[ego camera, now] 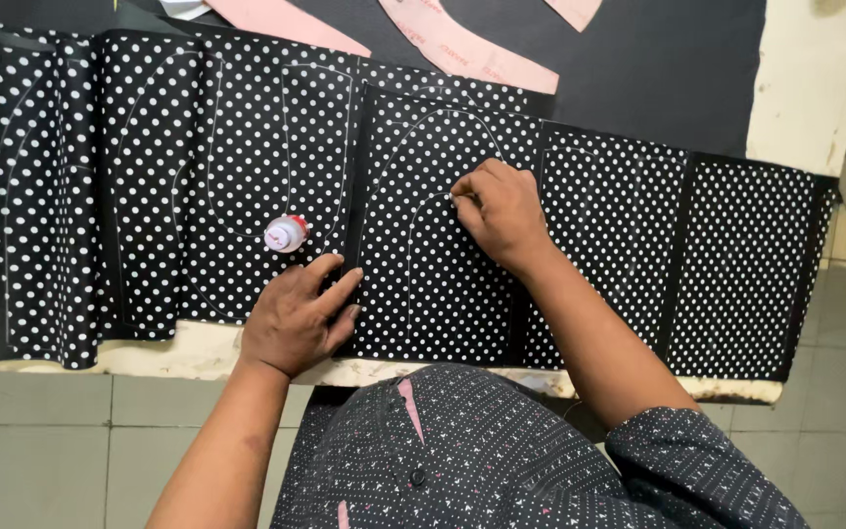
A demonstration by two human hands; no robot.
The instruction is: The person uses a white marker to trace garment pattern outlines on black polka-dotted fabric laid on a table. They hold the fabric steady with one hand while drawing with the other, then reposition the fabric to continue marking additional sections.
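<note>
Several pieces of black fabric with white polka dots [247, 147] lie side by side on a table, with pale curved outlines drawn on them. My left hand [298, 318] rests flat, fingers apart, on the near edge of the middle piece [433, 294]. My right hand [499, 211] is closed on a small white marking tool, its tip touching a drawn curved line on that same piece. A small white and pink bottle [286, 233] lies on the fabric just beyond my left hand.
Pink paper pattern pieces [462, 49] lie on dark cloth at the far side. The table's pale worn edge [198, 355] runs in front of me; a tiled floor [41, 451] is below. A cream surface [805, 78] stands at the far right.
</note>
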